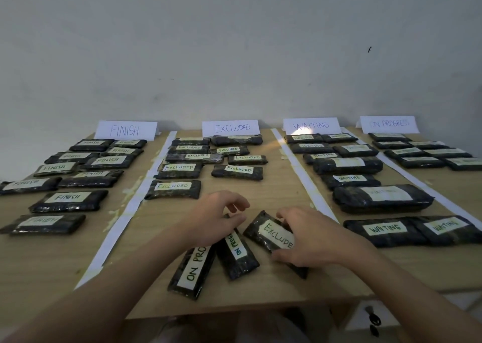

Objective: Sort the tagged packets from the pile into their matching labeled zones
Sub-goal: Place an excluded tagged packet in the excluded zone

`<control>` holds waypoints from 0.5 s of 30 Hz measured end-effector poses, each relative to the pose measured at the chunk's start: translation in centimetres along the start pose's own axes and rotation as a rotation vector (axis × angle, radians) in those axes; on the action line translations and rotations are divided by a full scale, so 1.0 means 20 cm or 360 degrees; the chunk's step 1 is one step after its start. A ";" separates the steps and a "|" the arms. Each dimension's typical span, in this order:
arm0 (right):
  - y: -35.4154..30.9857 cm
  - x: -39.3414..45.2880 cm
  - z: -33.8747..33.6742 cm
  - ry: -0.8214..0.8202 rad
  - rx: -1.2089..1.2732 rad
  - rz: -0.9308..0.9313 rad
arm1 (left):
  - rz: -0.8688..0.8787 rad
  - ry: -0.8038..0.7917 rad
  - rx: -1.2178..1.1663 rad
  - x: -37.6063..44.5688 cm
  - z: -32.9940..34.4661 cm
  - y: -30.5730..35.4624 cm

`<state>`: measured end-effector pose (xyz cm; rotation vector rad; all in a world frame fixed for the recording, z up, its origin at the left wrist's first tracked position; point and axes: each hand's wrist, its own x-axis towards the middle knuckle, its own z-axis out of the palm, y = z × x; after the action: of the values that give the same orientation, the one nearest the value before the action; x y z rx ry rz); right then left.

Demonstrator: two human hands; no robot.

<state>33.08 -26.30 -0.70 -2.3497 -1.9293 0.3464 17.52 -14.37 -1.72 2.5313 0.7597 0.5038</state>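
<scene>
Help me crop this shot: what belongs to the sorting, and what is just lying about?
Job: hands, left and right; EXCLUDED packet; two ON PROGRESS packets; zone signs; sorted packets.
Lying about: keys under the table.

Three dark, shiny wrapped packets remain at the near middle of the surface [287,290]. The EXCLUDED packet [271,234] lies tilted, its white tag facing up, gripped by the right hand [310,241]. Left of it, two ON PROGRESS packets [236,254] lie lengthwise side by side, touching, the left hand [216,217] over their far ends. Four labeled zones [232,128] hold sorted packets beyond.
</scene>
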 end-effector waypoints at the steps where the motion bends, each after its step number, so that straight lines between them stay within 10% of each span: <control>1: 0.00 0.00 -0.01 0.0018 -0.0022 0.0005 | -0.0008 0.0001 -0.0027 0.00 0.00 0.00; 9: -0.02 0.07 0.01 0.0944 -0.0226 -0.0396 | -0.0292 0.0062 -0.0991 0.02 -0.02 0.02; 15: -0.05 0.26 0.05 0.0976 -0.0110 -0.0511 | -0.0457 0.0330 -0.1124 0.07 -0.06 -0.05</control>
<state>32.80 -21.17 -2.15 -1.8191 -1.9492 -0.4203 17.54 -12.34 -0.91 1.7087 0.8206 0.7782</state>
